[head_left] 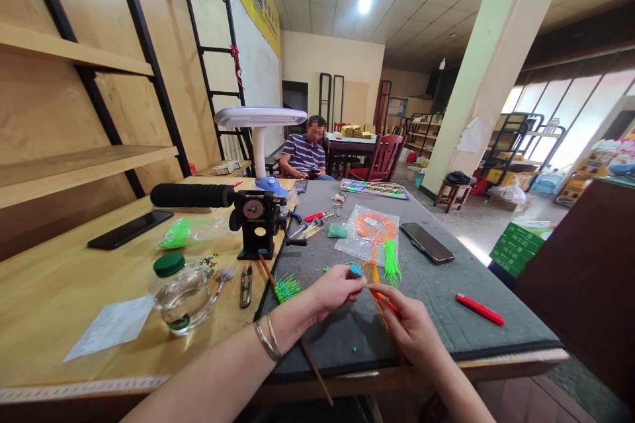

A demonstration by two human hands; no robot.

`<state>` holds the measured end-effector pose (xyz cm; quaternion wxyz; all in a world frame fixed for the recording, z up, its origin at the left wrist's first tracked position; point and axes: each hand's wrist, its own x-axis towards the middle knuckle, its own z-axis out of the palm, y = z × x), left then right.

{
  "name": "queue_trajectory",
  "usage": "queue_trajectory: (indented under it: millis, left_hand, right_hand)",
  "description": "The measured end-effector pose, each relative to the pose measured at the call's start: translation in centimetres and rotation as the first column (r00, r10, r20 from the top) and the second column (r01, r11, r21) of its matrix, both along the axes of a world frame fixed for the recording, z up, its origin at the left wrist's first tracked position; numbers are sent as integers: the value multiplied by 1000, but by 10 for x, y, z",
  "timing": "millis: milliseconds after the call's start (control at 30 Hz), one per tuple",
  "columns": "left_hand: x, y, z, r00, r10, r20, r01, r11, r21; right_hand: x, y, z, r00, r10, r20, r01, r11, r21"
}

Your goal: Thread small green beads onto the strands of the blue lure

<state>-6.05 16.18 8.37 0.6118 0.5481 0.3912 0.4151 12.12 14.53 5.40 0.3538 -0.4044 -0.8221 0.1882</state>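
Note:
My left hand (335, 292), with metal bangles at the wrist, pinches a small blue beaded-looking piece (356, 270) over the grey mat (347, 357). My right hand (414, 327) is closed around a slim orange-red handled tool (385, 299). Its thin tip meets the blue piece at my left fingertips; the exact contact is too small to tell. Orange strands (375, 271) hang behind my fingers from a clear bag (347, 238) holding an orange coil (372, 227). Bright green strands (391, 261) lie beside them. A green-and-blue tuft (286, 287) sits left of my left wrist.
A black hand-crank winder (255, 221) stands at the mat's left edge. Near it are a water jar (182, 294), thread snips (246, 286) and a phone (129, 229). Another phone (427, 242) and a red pen-like tool (479, 309) lie right. A person (305, 152) sits beyond.

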Motion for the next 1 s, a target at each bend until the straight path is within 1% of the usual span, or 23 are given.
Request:
queue_trajectory:
  millis: [100, 133, 200, 233, 300, 333, 367, 433, 500, 567, 733, 800, 867, 900, 933, 1000]
  left_hand:
    - [0, 3, -3, 993, 49, -111, -45, 998, 45]
    - [0, 3, -4, 985, 73, -154, -62, 995, 78]
    - [0, 4, -7, 955, 148, -256, -95, 974, 207]
    - [0, 4, -9, 929, 204, -308, -108, 947, 303]
    - [0, 2, -11, 856, 336, -393, -112, 863, 493]
    - [1, 1, -12, 816, 395, -422, -107, 821, 562]
    - [1, 0, -12, 780, 440, -445, -101, 790, 604]
    - [2, -2, -13, 728, 488, -481, -91, 764, 638]
    - [3, -4, -13, 703, 504, -502, -80, 757, 648]
    - [4, -6, -12, 693, 515, -504, -71, 745, 663]
    - [5, -11, -10, 696, 549, -463, -65, 690, 721]
    - [5, -12, -11, 712, 542, -445, -65, 683, 728]
    - [6, -10, -12, 746, 531, -403, -108, 693, 713]
    - [6, -9, -13, 771, 518, -371, -147, 711, 687]
    - [6, -7, -15, 802, 495, -334, -190, 742, 643]
    - [7, -2, -18, 877, 413, -246, -254, 832, 493]
  right_hand:
    - [4, 1, 8, 991, 5, 133, -10, 999, 35]
    - [3, 1, 10, 986, -5, 165, -3, 999, 52]
    - [1, 0, 10, 976, -51, 213, 32, 995, 90]
    - [0, -1, 9, 970, -84, 229, 60, 992, 111]
    - [-4, -2, 6, 957, -156, 244, 124, 982, 142]
    - [-7, -3, 4, 952, -188, 241, 154, 976, 151]
    - [-9, -3, 2, 950, -213, 230, 180, 971, 155]
    - [-12, -4, 0, 950, -244, 197, 215, 964, 156]
    - [-16, -5, -2, 950, -263, 171, 237, 959, 158]
    - [-20, -5, -2, 943, -289, 162, 264, 951, 162]
    - [-30, -6, -4, 928, -357, 102, 337, 925, 177]
    - [-33, -6, -6, 926, -371, 65, 355, 917, 180]
    - [-35, -5, -8, 925, -378, 25, 368, 912, 179]
    - [-35, -5, -10, 926, -378, 2, 372, 911, 178]
    - [-35, -5, -11, 926, -376, -21, 374, 911, 176]
    - [-33, -4, -15, 928, -369, -62, 374, 912, 168]
